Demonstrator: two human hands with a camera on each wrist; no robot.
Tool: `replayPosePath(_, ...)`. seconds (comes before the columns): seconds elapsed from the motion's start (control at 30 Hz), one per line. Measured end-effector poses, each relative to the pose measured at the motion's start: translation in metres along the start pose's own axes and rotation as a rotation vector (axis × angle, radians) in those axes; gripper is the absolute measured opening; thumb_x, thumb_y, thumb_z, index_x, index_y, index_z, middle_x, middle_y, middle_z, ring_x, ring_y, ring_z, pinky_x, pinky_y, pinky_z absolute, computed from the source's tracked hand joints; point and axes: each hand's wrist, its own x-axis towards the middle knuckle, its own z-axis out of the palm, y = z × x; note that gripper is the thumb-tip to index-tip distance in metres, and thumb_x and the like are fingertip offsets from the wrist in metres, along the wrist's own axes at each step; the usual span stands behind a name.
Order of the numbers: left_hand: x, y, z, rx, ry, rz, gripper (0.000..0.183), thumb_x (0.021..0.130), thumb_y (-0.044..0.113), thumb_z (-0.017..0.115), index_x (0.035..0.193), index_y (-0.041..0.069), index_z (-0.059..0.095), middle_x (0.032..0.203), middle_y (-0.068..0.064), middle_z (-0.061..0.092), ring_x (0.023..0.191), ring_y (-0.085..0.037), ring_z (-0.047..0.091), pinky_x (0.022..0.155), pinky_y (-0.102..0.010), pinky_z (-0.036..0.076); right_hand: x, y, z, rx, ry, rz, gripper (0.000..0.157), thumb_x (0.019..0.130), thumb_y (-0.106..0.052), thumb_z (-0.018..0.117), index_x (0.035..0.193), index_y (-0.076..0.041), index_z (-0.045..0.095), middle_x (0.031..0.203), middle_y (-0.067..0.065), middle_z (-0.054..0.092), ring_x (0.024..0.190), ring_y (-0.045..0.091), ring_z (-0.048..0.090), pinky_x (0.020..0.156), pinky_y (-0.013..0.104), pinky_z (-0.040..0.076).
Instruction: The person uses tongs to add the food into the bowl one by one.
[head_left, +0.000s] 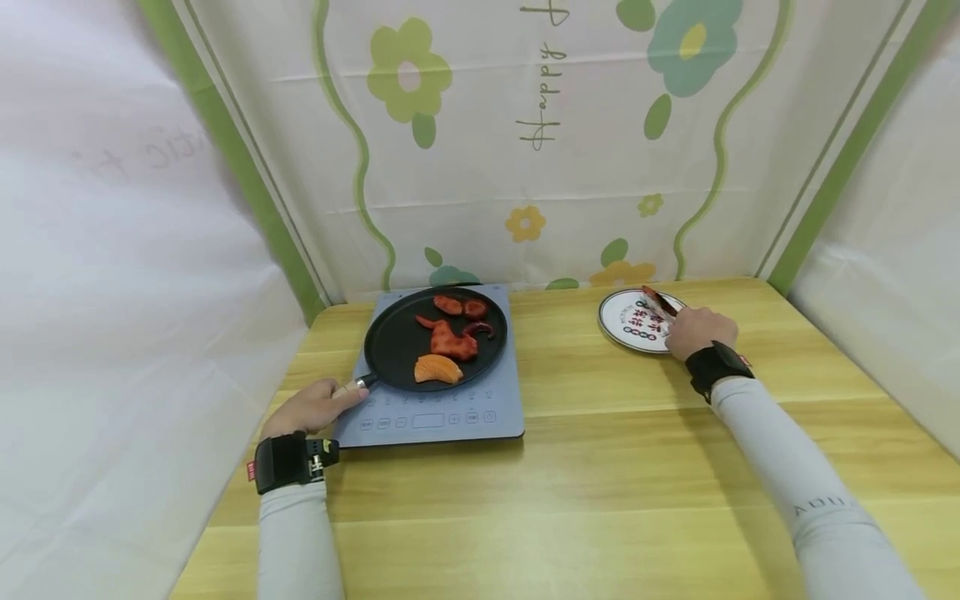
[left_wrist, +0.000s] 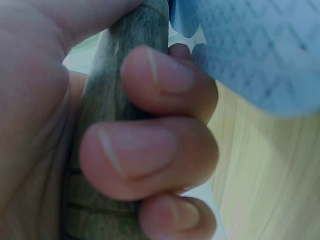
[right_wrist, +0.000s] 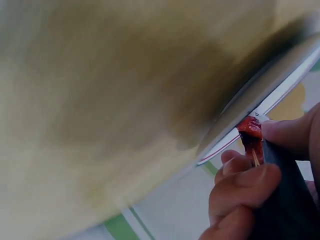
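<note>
On the left, my left hand point(head_left: 311, 407) grips the wooden handle point(left_wrist: 112, 70) of a black frying pan point(head_left: 393, 337), fingers wrapped round it in the left wrist view. The pan lies on a grey-blue induction cooktop point(head_left: 450, 429). It holds several reddish pieces of food point(head_left: 453, 340) and an orange slice point(head_left: 438, 368). Over at the right, my right hand point(head_left: 699, 331) holds a dark, flat-sided utensil point(right_wrist: 282, 200) between thumb and curled fingers. A glossy red food piece point(right_wrist: 251, 127) shows at its tip, over a white plate point(head_left: 618, 321) with printed characters.
All of this stands on a light wood table point(head_left: 585, 467). A floral cloth point(head_left: 480, 167) hangs right behind the cooktop and plate, with white cloth sides point(head_left: 112, 292) left and right. Bare wood lies between the cooktop and the plate.
</note>
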Motion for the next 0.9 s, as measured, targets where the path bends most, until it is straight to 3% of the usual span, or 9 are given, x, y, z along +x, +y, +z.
replayPosePath(0.17, 0.000, 0.000, 0.002, -0.001, 0.000, -0.010, 0.053, 0.090, 0.057, 0.056, 0.085, 0.005, 0.043, 0.072, -0.005, 0.039, 0.057, -0.018, 0.038, 0.052, -0.031, 0.032, -0.004, 0.007, -0.003, 0.049, -0.042, 0.034, 0.042, 0.095, -0.038, 0.044, 0.093, 0.002, 0.059, 0.079, 0.021, 0.055, 0.066, 0.034, 0.055, 0.050, 0.046, 0.039)
replayPosePath(0.43, -0.001, 0.001, -0.001, 0.011, 0.011, -0.011, 0.054, 0.089, 0.057, 0.056, 0.085, 0.005, 0.044, 0.073, -0.006, 0.040, 0.059, -0.019, 0.039, 0.053, -0.032, 0.032, -0.005, 0.010, 0.001, 0.126, -0.041, 0.093, 0.050, 0.095, -0.045, 0.044, 0.097, 0.004, 0.056, 0.086, 0.025, 0.054, 0.074, 0.041, 0.056, 0.055, 0.049, 0.038)
replayPosePath(0.9, -0.002, 0.001, 0.000, 0.019, 0.010, -0.014, 0.055, 0.089, 0.060, 0.055, 0.085, 0.005, 0.045, 0.073, -0.006, 0.039, 0.059, -0.019, 0.040, 0.053, -0.032, 0.032, -0.016, 0.007, 0.002, 0.203, -0.048, 0.070, 0.048, 0.094, -0.053, 0.043, 0.086, -0.007, 0.052, 0.086, 0.019, 0.054, 0.075, 0.036, 0.055, 0.055, 0.045, 0.037)
